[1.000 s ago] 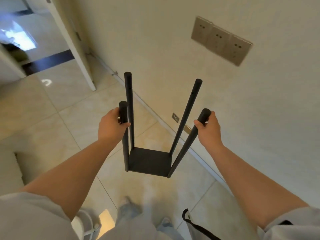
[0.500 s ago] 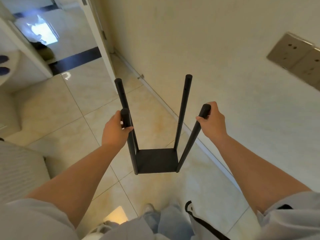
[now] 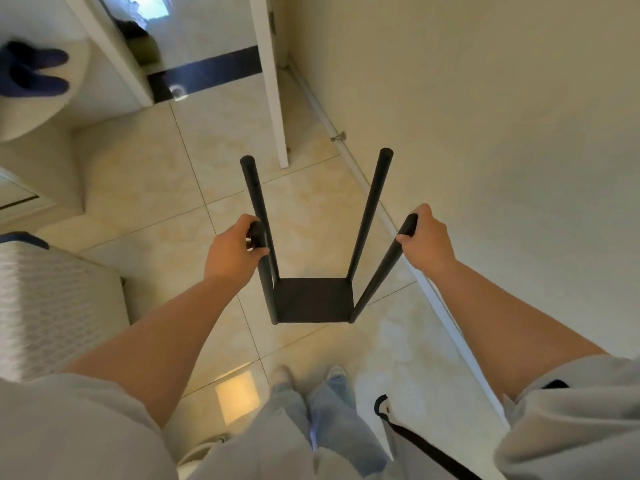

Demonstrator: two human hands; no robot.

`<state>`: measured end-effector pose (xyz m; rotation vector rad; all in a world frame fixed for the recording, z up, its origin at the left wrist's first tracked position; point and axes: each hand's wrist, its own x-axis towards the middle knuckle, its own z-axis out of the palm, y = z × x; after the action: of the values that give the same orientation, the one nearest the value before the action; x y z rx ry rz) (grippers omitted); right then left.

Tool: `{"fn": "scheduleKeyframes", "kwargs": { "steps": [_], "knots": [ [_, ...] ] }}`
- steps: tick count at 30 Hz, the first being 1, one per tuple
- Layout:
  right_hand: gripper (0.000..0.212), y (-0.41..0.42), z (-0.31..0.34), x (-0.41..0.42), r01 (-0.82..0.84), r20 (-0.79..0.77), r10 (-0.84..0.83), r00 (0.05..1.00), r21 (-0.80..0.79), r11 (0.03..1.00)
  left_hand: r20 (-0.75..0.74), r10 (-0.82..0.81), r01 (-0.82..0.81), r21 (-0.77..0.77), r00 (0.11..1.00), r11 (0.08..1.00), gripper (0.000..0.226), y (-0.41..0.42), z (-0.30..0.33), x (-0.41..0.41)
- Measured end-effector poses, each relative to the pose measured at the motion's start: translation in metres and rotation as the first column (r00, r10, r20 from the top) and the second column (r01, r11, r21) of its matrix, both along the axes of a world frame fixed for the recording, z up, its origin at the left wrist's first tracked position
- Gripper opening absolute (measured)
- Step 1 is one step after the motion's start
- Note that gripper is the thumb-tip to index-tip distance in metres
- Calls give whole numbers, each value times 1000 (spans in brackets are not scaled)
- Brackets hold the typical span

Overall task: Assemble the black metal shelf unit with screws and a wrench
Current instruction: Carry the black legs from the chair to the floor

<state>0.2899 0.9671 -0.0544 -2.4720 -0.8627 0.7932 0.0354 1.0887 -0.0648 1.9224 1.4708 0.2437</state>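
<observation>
I have the black shelf unit [image 3: 313, 299] in both hands: my left hand [image 3: 232, 251] is curled round the top of the near left post [image 3: 265, 271], thumb across its front, and my right hand [image 3: 426, 242] is wrapped round the top of the near right post [image 3: 382, 271], so neither hand has anything else in it. Below my fingers the four posts run down to one square shelf plate [image 3: 313, 300], which looks joined at every corner; the two far posts [image 3: 369, 209] stand beyond my knuckles, their tops bare. I judge the bottom tier done, with any upper shelves left to fit. I see no screws or wrench near my hands, and whether the unit rests on the tiled floor [image 3: 145, 188] I cannot tell
</observation>
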Motion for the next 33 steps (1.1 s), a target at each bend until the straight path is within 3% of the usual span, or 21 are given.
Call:
{"fn": "scheduleKeyframes", "kwargs": {
  "steps": [5,13,33],
  "knots": [
    [38,65,-35,-3,-78,97,92,991,-140,987,-131,-53,55,15,990,998,29,64,-43,-6],
    [31,141,-113,-12,-125,184,166,969,-213,969,-431,-117,172,92,895,981,15,125,-115,-19],
    [29,248,-231,0,-328,229,357,905,-156,932,-446,51,10,135,894,991,14,181,-232,-14]
  ]
}}
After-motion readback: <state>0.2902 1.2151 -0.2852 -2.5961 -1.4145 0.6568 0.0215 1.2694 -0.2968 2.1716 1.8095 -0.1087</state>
